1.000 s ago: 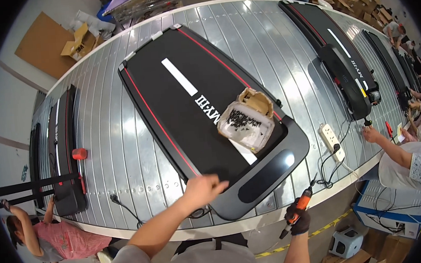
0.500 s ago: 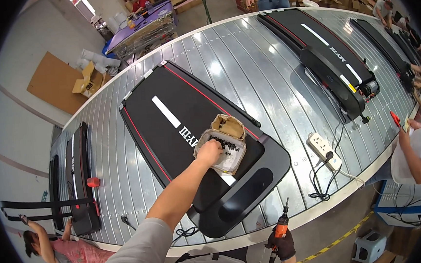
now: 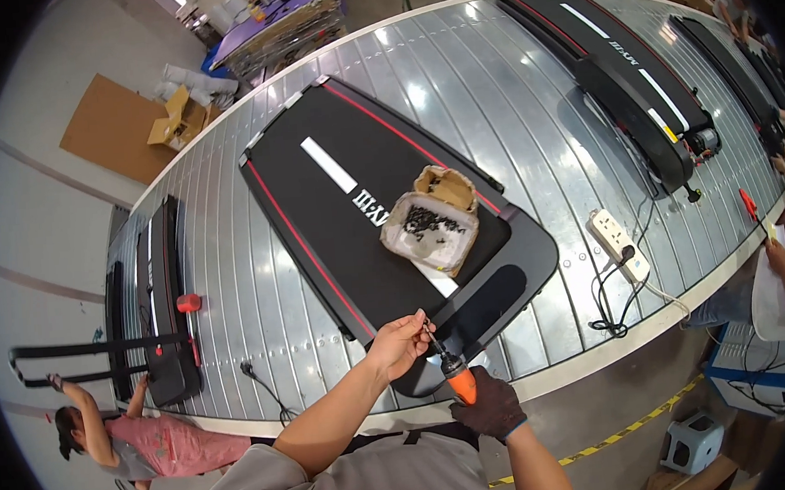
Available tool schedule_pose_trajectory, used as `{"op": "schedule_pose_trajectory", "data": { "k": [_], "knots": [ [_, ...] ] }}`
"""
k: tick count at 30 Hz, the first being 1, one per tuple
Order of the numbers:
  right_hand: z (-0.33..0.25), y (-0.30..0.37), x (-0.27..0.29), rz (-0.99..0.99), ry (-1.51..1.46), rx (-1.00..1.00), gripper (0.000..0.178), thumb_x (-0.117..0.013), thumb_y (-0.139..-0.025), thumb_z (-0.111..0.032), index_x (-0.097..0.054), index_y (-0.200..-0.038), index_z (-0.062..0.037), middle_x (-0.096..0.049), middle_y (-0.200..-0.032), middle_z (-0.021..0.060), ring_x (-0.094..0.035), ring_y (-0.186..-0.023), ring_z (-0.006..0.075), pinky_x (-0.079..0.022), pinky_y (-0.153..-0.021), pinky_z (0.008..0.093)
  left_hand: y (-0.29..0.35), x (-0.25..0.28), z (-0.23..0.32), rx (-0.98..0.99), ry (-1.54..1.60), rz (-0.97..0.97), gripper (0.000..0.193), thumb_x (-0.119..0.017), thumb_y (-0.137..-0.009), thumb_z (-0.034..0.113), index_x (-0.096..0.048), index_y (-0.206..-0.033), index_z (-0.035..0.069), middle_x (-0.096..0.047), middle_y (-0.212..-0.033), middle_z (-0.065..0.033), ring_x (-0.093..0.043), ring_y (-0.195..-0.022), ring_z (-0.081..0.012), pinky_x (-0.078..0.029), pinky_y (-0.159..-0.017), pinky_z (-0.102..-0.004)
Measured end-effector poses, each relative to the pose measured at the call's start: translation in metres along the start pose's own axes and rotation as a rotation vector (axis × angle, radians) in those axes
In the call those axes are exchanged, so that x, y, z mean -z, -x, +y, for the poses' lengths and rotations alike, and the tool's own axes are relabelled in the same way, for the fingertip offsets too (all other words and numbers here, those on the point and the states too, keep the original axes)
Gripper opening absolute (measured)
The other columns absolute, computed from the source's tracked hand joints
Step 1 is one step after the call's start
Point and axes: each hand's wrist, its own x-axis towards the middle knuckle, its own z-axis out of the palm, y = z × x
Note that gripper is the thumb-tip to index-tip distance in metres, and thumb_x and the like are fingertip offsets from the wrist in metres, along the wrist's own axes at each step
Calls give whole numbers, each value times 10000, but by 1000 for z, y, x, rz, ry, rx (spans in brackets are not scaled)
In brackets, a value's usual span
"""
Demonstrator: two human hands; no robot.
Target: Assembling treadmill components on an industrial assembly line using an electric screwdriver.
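My right hand (image 3: 490,406), in a dark glove, grips an orange and black electric screwdriver (image 3: 458,381), its bit pointing up and left. At the bit's tip my bare left hand (image 3: 401,344) pinches a small black screw, mostly covered by the fingertips. Both hands are over the near edge of a black treadmill (image 3: 343,194) with red side lines, lying flat on the metal table. On its deck, beyond my hands, stands an open box (image 3: 430,233) with small black screws in its lined tray.
A white power strip (image 3: 618,244) with dark cables lies to the right on the slatted table (image 3: 220,257). Another treadmill (image 3: 617,74) lies further right. At left, a person (image 3: 156,444) holds a black frame (image 3: 99,347) near a red mallet (image 3: 189,303).
My left hand has left the screw box and come back toward me. My right hand has raised the screwdriver up and left, so its bit meets my left fingertips.
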Motion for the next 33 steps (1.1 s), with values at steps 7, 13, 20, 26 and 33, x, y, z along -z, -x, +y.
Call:
{"op": "schedule_pose_trajectory", "data": {
  "k": [7, 13, 20, 26, 33],
  "knots": [
    [13, 7, 3, -43, 33, 70, 586, -778, -761, -390, -564, -1193, -56, -726, -959, 218, -708, -921, 444, -565, -830, 529, 6, 10, -18, -57, 22, 0, 198, -684, -1036, 264, -644, -959, 85, -717, -928, -86, -628, -727, -113, -513, -659, -234],
    [5, 23, 6, -27, 192, -21, 619, -780, -765, -390, -535, -1236, -71, -727, -958, 226, -706, -935, 463, -566, -826, 552, 0, 14, -22, -100, -96, -141, 174, -672, -1042, 189, -647, -972, 32, -741, -962, -136, -704, -767, -146, -603, -710, -263],
    [14, 21, -28, 134, 20, 55, 573, -825, -726, -344, -605, -1195, -98, -726, -959, 208, -697, -933, 460, -571, -805, 516, 3, 25, 10, -381, -565, -482, 126, -682, -1005, 70, -728, -999, -47, -761, -966, -132, -730, -837, -166, -606, -786, -301],
    [-10, -86, -187, 512, -555, 14, 430, -817, -765, -222, -615, -1106, -56, -675, -856, 89, -661, -739, 235, -547, -715, 406, -53, 27, 17, -149, -487, -103, 277, -695, -1030, 326, -740, -1035, 53, -738, -911, -21, -646, -813, -96, -513, -788, -284],
    [-89, -118, -265, 777, -987, -272, 356, -800, -819, -188, -617, -1092, -52, -691, -923, 71, -669, -836, 223, -526, -747, 400, -85, 64, -14, 62, -833, -76, 300, -640, -1067, 291, -780, -1100, 28, -738, -946, -10, -622, -844, -109, -501, -791, -286]
  ]
}}
